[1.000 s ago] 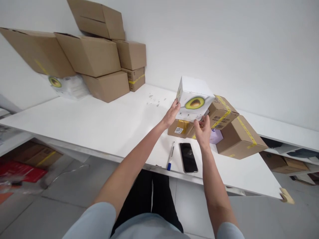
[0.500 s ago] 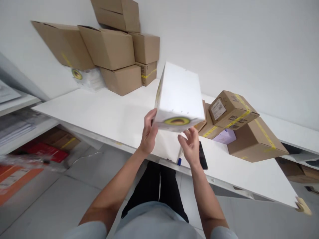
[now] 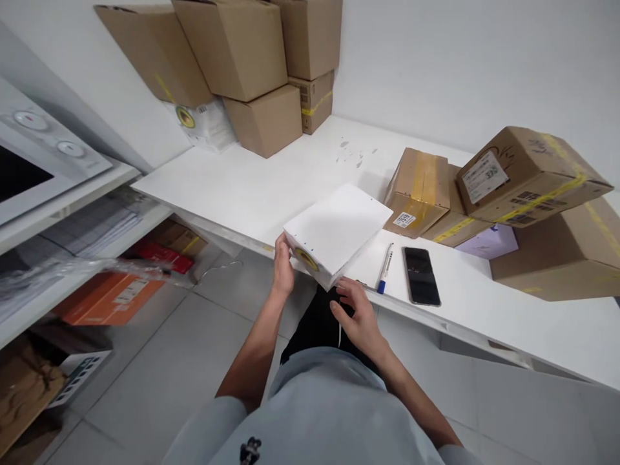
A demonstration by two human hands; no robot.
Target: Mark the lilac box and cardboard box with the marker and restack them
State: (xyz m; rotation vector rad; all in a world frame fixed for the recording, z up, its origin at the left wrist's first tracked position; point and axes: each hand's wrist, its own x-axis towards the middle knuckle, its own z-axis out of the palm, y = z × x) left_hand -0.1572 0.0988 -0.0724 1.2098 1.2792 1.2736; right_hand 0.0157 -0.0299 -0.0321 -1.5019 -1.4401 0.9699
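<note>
A white box (image 3: 339, 226) with an avocado-like print on its side is tilted at the table's front edge, one corner jutting toward me. My left hand (image 3: 282, 270) grips its left side, the fingers partly hidden by the box. Close to the near corner is my right hand (image 3: 356, 313), fingertips at the box's lower right side and thumb spread away from them. Whether the box's underside rests on the table is hidden. To the right of the box lie a marker with a blue cap (image 3: 385, 268) and a black phone (image 3: 421, 276).
Several cardboard boxes (image 3: 264, 119) are stacked at the back left of the white table (image 3: 217, 187). More taped cartons (image 3: 419, 194) stand on the right, with a lilac box (image 3: 489, 242) among them. Left of me, a shelf (image 3: 72, 194) holds a white appliance (image 3: 46, 145).
The white box has come down and closer to me, turning as it moved, and both hands moved with it. My view has shifted, showing more of the left shelf.
</note>
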